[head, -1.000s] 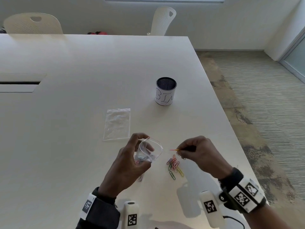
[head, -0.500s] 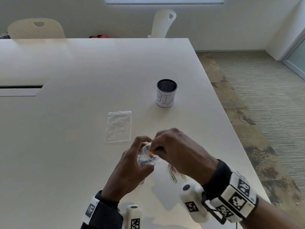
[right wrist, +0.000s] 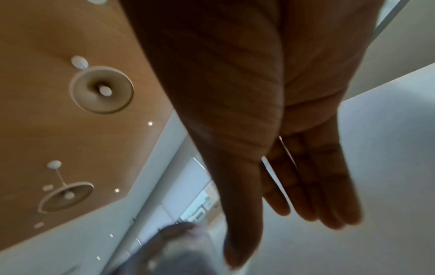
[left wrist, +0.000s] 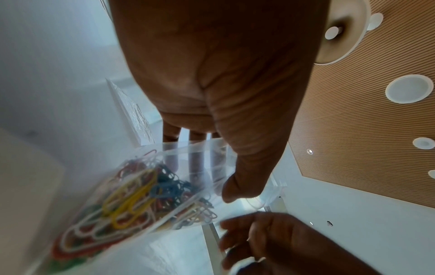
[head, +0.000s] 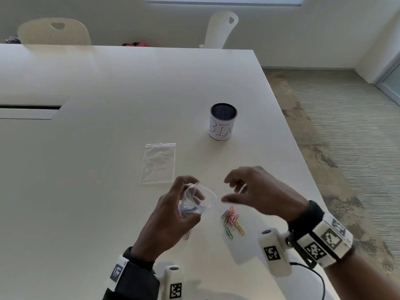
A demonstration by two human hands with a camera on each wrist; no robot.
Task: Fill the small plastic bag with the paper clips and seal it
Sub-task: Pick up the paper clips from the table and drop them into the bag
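Note:
My left hand grips a small clear plastic bag with its mouth held wide; thumb and fingers curl round it. Through the bag's wall in the left wrist view, several coloured paper clips lie inside. My right hand hovers just right of the bag's mouth, fingers spread and relaxed, holding nothing; its straight fingers show in the right wrist view. Below it a small pile of coloured paper clips rests on the white table.
A second, flat clear bag lies on the table beyond my left hand. A black mesh cup labelled BIN stands further back. The table's right edge runs close to my right hand. Two chairs stand at the far side.
My right hand carried a clip from the pile to the bag's mouth, let it go inside, and has drawn back to the right with fingers spread. The left hand kept the bag.

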